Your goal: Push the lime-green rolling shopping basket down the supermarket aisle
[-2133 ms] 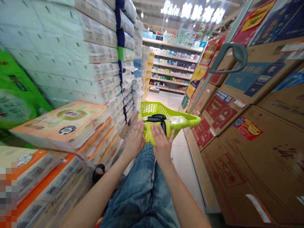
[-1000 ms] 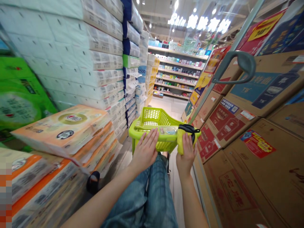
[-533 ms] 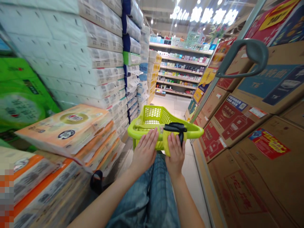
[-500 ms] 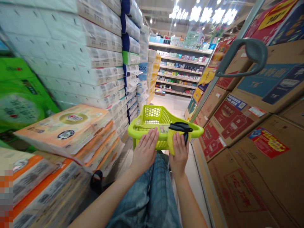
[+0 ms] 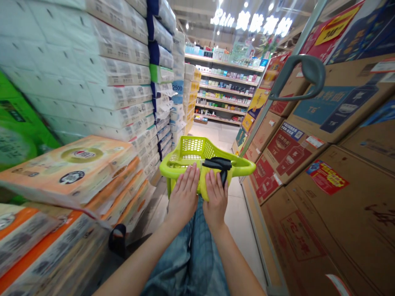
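In front of me is a lime-green plastic shopping basket cart (image 5: 208, 144) with a perforated back wall and a wide rim. My left hand (image 5: 185, 191) lies on its near rim, fingers stretched forward and flat, with nothing visible in it. Beside it, my right hand (image 5: 216, 201) presses its fingers on a soft yellow item with black straps (image 5: 202, 185), held against the near rim. What kind of item this is, I cannot tell. Both thumbs are hidden.
Tissue packs (image 5: 123, 72) are stacked high on the left, with orange packs (image 5: 72, 160) lower down. Cardboard cartons (image 5: 333, 197) line the right side, where a grey handle on a pole (image 5: 296, 78) juts out. Stocked shelves (image 5: 226, 86) stand ahead beyond the tiled floor.
The shelves and stacks have shifted left in view. My right hand and the yellow item have moved left along the rim, closer to my left hand, which stays on the rim.
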Demonstrator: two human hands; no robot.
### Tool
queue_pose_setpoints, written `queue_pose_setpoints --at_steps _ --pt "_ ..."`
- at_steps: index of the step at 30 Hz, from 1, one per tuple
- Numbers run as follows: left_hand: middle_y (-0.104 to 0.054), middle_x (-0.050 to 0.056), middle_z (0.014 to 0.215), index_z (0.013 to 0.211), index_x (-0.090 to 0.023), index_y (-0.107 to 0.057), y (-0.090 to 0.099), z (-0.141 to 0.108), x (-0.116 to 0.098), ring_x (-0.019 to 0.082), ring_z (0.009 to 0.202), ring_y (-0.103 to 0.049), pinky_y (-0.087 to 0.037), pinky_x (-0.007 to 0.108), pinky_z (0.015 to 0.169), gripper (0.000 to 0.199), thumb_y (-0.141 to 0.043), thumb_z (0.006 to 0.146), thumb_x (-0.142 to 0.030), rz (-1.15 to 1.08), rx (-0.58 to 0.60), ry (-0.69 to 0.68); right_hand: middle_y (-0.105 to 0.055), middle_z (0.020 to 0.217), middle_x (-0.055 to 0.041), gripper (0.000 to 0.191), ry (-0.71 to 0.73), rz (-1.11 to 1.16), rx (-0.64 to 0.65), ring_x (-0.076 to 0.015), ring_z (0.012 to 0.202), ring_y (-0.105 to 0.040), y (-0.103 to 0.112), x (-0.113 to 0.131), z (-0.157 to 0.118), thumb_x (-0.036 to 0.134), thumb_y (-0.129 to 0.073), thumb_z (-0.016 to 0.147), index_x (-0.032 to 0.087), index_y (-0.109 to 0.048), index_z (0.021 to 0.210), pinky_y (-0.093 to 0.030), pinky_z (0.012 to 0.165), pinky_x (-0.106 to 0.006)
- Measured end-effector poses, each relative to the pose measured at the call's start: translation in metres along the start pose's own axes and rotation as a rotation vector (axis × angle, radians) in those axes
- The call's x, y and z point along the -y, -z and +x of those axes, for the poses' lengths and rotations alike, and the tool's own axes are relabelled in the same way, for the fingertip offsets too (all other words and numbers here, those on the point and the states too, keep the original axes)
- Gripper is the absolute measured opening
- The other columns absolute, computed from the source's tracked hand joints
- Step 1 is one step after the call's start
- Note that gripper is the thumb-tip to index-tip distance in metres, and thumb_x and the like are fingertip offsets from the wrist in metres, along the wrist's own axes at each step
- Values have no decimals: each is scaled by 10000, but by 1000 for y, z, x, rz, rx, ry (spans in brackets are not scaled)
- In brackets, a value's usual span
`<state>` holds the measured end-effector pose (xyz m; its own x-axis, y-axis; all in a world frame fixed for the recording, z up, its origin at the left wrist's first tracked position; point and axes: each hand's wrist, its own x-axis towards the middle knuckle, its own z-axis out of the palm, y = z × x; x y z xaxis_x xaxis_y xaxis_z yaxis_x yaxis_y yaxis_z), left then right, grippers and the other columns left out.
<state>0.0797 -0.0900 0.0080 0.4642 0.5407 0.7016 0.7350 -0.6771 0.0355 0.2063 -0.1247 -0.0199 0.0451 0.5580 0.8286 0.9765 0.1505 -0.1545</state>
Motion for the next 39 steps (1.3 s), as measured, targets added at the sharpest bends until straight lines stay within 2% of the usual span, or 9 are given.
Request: queue_pose_setpoints --at_steps 4,8,12,16,19,24,27,34,39 --pt "-220 123 1624 1580 -109 -50 -1 -1 2 250 1508 -215 -226 425 1220 854 -441 821 -105 -9 0 -3 -526 1475 -89 673 63 -48 -20 -194 1473 -328 9 -26 -1 57 -366 900 225 -285 1547 -232 1222 -530" --pt "-208 126 1627 1578 -96 -54 -1 -1 -1 259 1510 -209 -205 431 1226 892 -475 792 -96 -24 18 9 -479 1507 -115 659 -162 12 -182 -227 1475 -325 16 -55 4 70 -330 890 206 -322 1535 -288 1196 -557" --pt "-204 131 1628 1574 -83 -84 -1 0 -3 264 1513 -195 -194 432 1226 880 -483 790 -106 -33 33 9 -424 1547 -98 680 -313 139 -229 -222 1494 -278 8 -33 7 75 -324 874 211 -306 1541 -303 1197 -541" --pt "-231 134 1621 1575 -90 -94 -3 0 -1 259 1507 -220 -200 427 1221 844 -446 809 -110 -31 -5 1 -489 1505 -85 675 -76 86 -62 -209 1494 -279 -2 2 1 66 -352 894 228 -290 1546 -297 1198 -523" --pt "-231 132 1622 1574 -84 -93 -3 0 1 256 1509 -212 -196 423 1223 838 -446 814 -116 -27 0 -4 -529 1473 -82 676 44 4 -27 -202 1482 -308 1 -8 -3 56 -365 901 241 -287 1546 -275 1202 -526" --pt "-203 120 1631 1574 -87 -87 -1 0 -1 250 1517 -184 -168 410 1234 880 -481 787 -108 -36 44 3 -468 1513 -128 690 -212 -39 -175 -234 1480 -312 16 -60 5 56 -339 862 187 -311 1539 -304 1177 -543" --pt "-206 131 1630 1567 -72 -107 -1 0 -4 253 1520 -171 -172 411 1233 877 -497 783 -121 -25 55 11 -469 1516 -105 724 -287 -80 -166 -236 1473 -326 18 -59 12 54 -340 835 217 -307 1540 -185 1204 -596" --pt "-225 141 1625 1559 -55 -136 -3 0 -1 244 1524 -149 -181 416 1226 813 -455 816 -132 17 50 5 -488 1506 -85 699 -6 -28 3 -198 1487 -291 1 5 9 47 -352 860 202 -307 1540 -163 1236 -507" --pt "-220 141 1626 1561 -53 -130 -3 1 0 240 1524 -150 -187 409 1227 825 -468 813 -139 6 67 -13 -489 1503 -97 696 5 -43 -65 -214 1486 -299 1 -31 2 52 -338 877 211 -275 1552 -232 1214 -548"
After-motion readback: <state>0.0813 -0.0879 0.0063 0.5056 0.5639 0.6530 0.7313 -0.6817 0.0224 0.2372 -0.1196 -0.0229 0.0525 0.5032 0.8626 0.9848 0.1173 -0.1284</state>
